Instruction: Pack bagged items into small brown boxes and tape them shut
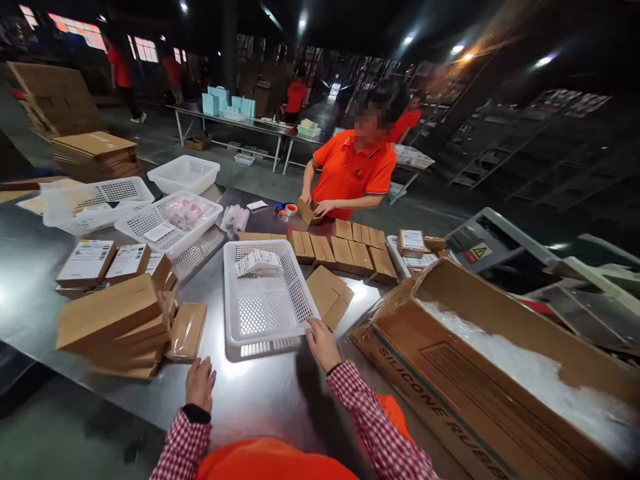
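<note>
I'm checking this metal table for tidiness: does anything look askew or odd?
Slightly: the pile of brown, rectangular cardboard boxes left of the person's left hand looks askew. Its boxes jut out unevenly instead of stacking squarely.

Lettering (435,410) on the large carton (395,327), lower right of the frame, reads "SILICONE RUBB", running off the lower edge. A yellow warning triangle (479,253) marks the grey machine (466,233) at right. Labels (86,260) on boxes (107,268) at left, and printed sheets (257,262) in the white basket (229,313), centre, are too small to read.
</note>
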`<state>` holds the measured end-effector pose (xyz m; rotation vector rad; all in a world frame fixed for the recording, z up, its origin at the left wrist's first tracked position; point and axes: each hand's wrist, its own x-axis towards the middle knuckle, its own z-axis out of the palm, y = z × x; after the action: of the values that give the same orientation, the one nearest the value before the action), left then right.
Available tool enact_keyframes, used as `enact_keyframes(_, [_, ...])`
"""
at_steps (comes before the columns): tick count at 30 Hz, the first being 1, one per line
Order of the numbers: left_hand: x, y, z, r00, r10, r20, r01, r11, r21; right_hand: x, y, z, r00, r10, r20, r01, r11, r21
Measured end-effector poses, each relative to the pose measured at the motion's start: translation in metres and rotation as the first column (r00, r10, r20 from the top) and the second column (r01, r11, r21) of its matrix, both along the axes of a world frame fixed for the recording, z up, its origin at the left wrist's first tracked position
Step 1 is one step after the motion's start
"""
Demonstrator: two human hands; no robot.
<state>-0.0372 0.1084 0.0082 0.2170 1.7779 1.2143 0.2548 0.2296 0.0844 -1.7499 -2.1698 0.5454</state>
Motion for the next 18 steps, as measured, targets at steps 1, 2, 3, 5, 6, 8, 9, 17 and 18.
enact_keyframes(1, [0.007,0.003,0.0,1.0,-0.025,0.0,0.025,1.0,0.017,-0.013,0.02,0.002,0.999,0.028,-0.035,-0.03,0.998,-0.051])
enact_keyframes(2, [0.011,0.01,0.001,0.998,-0.056,-0.008,0.056,0.997,0.051,-0.025,0.04,0.003,0.997,0.044,-0.058,-0.05,0.994,-0.102])
enact_keyframes(3, [0.014,0.02,0.002,0.995,-0.096,-0.041,0.099,0.991,0.093,-0.037,0.059,0.002,0.996,0.054,-0.07,-0.064,0.988,-0.138])
enact_keyframes(5, [0.017,0.045,0.006,0.963,-0.19,-0.19,0.221,0.962,0.16,-0.06,0.096,-0.001,0.997,0.053,-0.062,-0.062,0.983,-0.17])
enact_keyframes(6, [0.016,0.059,0.007,0.934,-0.224,-0.279,0.279,0.944,0.178,-0.07,0.113,-0.002,0.998,0.052,-0.047,-0.059,0.985,-0.163])
enact_keyframes(8, [0.015,0.081,0.006,0.864,-0.259,-0.433,0.371,0.908,0.196,-0.087,0.146,-0.005,0.998,0.064,0.002,-0.063,0.989,-0.135])
enact_keyframes(9, [0.015,0.088,0.003,0.831,-0.271,-0.485,0.406,0.892,0.199,-0.094,0.162,-0.006,0.996,0.078,0.034,-0.073,0.99,-0.121])
enact_keyframes(17, [0.017,0.077,-0.032,0.81,-0.269,-0.521,0.412,0.894,0.177,-0.113,0.272,-0.017,0.946,0.232,0.227,-0.169,0.948,-0.268])
enact_keyframes(18, [0.017,0.075,-0.031,0.807,-0.277,-0.522,0.408,0.9,0.153,-0.112,0.279,-0.019,0.93,0.27,0.25,-0.198,0.94,-0.279])
